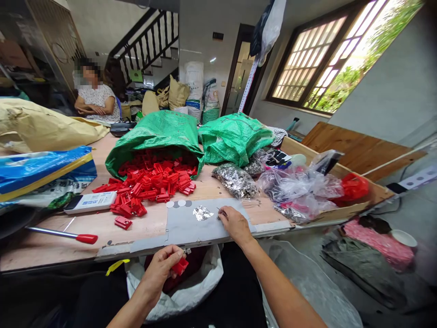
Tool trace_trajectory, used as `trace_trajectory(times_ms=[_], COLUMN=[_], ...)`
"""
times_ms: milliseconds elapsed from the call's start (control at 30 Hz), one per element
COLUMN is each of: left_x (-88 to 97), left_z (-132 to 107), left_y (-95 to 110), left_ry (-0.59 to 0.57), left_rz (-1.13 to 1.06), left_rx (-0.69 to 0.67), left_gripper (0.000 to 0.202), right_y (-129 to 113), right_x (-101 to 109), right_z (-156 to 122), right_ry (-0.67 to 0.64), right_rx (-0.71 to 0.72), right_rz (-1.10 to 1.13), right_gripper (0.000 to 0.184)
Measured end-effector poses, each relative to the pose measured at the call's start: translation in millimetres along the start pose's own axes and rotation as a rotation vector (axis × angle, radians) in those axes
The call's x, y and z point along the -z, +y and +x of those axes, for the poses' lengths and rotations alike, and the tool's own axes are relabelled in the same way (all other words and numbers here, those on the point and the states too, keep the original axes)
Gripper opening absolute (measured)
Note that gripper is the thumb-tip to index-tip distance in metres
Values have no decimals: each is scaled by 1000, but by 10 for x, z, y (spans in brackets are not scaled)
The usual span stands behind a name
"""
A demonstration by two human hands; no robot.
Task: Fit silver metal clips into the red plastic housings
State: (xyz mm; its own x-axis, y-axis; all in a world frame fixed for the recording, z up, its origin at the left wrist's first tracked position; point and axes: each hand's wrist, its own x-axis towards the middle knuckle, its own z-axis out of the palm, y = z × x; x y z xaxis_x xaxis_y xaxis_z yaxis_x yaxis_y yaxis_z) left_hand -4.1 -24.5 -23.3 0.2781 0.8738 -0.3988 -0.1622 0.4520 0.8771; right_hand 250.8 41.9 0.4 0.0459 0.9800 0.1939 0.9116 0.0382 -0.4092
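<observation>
My left hand (166,263) is closed round a red plastic part (180,266), above a white sack (208,280) below the table edge. A small metal piece (187,251) shows at the tip of that part; whether it is fitted in cannot be made out. On the grey mat (182,224), my right hand (235,223) pinches a thin metal piece (221,211) between thumb and fingers. Just left of it lies a small heap of shiny metal pieces (202,213). Farther back, many similar red plastic parts (153,177) spill from a green woven sack (160,130).
A second green sack (235,134) and a clear bag of metal pieces (235,181) lie behind the mat. A wooden tray (372,196) with plastic bags stands right. At left are a red-handled rod (68,234) and a white box (92,202). A person (95,100) sits across.
</observation>
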Motion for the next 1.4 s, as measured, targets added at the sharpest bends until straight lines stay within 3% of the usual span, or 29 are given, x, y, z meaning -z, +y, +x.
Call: trace_trajectory(times_ms=[133, 233, 333, 467, 733, 900, 1033, 1233, 1400], left_x=[-20, -50, -81, -104, -106, -172, -186, -55, -17], left_z=[15, 27, 24, -4, -28, -65, -89, -68, -86], left_y=[18, 36, 51, 57, 47, 110, 191, 180, 115], left_ry=[0, -1, -22, -21, -44, -79, -65, 143, 259], left_rz=[1, -2, -2, -10, -103, -177, -123, 227, 556], left_rx=[-6, -5, -17, -8, -11, -34, -140, -404, -634], left_gripper=[32, 31, 29, 30, 28, 26, 25, 41, 48], right_y=[-102, -367, -616, -739, -743, -745, -725, -706, -796], right_x=[39, 16, -43, -124, -231, -280, -186, 44, 56], right_z=[-65, -274, -487, -617, -691, -682, -606, -586, -682], right_ry=[27, -172, -333, -312, -348, -323, -230, -118, -135], right_rx=[55, 169, 197, 107, 24, -17, -27, 66, 164], right_rz=[209, 560, 744, 824, 1015, 1041, 986, 690, 602], right_gripper=[14, 9, 10, 5, 15, 20, 23, 17, 11])
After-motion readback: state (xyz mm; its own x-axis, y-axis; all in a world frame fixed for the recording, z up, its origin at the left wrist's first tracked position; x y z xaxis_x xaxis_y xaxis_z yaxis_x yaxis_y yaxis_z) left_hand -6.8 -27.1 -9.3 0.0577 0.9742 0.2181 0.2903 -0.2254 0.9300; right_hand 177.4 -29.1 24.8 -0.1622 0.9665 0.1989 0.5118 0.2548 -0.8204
